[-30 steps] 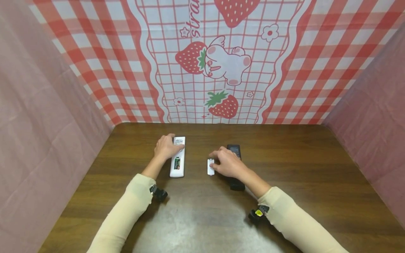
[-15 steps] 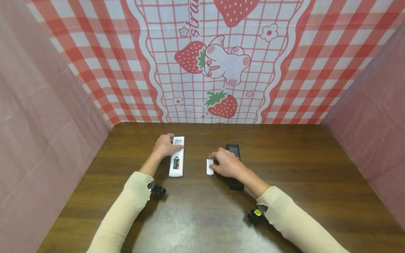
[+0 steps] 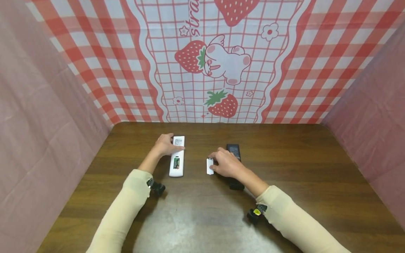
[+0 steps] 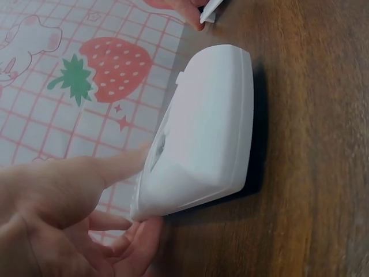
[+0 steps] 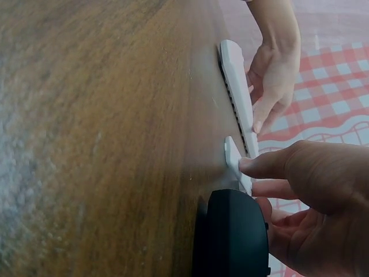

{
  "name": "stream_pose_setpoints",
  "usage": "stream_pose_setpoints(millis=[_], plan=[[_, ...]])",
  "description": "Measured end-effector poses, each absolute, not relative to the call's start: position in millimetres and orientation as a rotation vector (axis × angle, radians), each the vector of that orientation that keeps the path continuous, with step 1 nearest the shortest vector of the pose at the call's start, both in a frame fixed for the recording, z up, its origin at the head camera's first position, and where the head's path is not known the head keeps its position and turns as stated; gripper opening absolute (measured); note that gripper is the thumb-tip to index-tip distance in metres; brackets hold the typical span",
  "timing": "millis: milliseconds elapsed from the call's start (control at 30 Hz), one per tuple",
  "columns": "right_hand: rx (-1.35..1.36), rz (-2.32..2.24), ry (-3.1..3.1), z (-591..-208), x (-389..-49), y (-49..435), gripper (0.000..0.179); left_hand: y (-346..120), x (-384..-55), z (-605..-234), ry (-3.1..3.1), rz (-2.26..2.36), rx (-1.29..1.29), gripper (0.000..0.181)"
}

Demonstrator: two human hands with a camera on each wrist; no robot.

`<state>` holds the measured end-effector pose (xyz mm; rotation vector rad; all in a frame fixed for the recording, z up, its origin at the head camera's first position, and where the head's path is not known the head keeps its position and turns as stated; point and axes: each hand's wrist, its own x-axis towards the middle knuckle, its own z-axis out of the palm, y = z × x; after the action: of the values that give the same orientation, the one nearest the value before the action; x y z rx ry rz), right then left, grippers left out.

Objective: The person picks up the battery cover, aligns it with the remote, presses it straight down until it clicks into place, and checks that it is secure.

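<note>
A white remote control (image 3: 177, 173) lies back side up on the table, its uncovered battery compartment (image 3: 176, 163) showing green-and-dark batteries. My left hand (image 3: 164, 144) holds its far part, thumb across the back and fingers along the left edge. In the left wrist view the remote's near end (image 4: 213, 127) fills the middle. My right hand (image 3: 228, 163) pinches a small white battery cover (image 3: 209, 170) between thumb and fingers, to the right of the white remote. The right wrist view shows the cover (image 5: 232, 156) tilted under the thumb.
A black remote control (image 3: 233, 149) lies on the wooden table (image 3: 284, 158), partly hidden beneath the right hand and wrist. A red-and-white strawberry cloth (image 3: 221, 105) hangs behind the table's far edge. Pink curtains (image 3: 373, 88) flank both sides.
The left wrist has shifted slightly away from the body, the thumb still on the white remote. The right hand and the battery cover stay almost where they were.
</note>
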<state>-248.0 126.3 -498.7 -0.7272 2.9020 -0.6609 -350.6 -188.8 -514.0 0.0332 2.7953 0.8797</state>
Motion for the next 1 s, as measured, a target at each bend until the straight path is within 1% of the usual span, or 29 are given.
stream_pose_setpoints(millis=[100, 200, 500, 1000], plan=[[-0.716, -0.655, 2.898, -495.7, -246.6, 125.9, 0.041, -188.9, -354.2, -515.4, 2.771, 0.892, 0.022, 0.112], [-0.708, -0.645, 2.890, -493.5, -245.7, 125.3, 0.040, -189.2, -355.7, -516.3, 2.766, 0.908, 0.026, 0.107], [-0.677, -0.674, 2.869, -490.7, -245.5, 123.5, 0.037, -187.9, -348.9, -514.2, 2.806, 0.960, 0.035, 0.101], [-0.679, -0.638, 2.899, -495.7, -247.9, 125.0, 0.034, -186.4, -346.2, -510.7, 2.818, 0.961, 0.016, 0.101]])
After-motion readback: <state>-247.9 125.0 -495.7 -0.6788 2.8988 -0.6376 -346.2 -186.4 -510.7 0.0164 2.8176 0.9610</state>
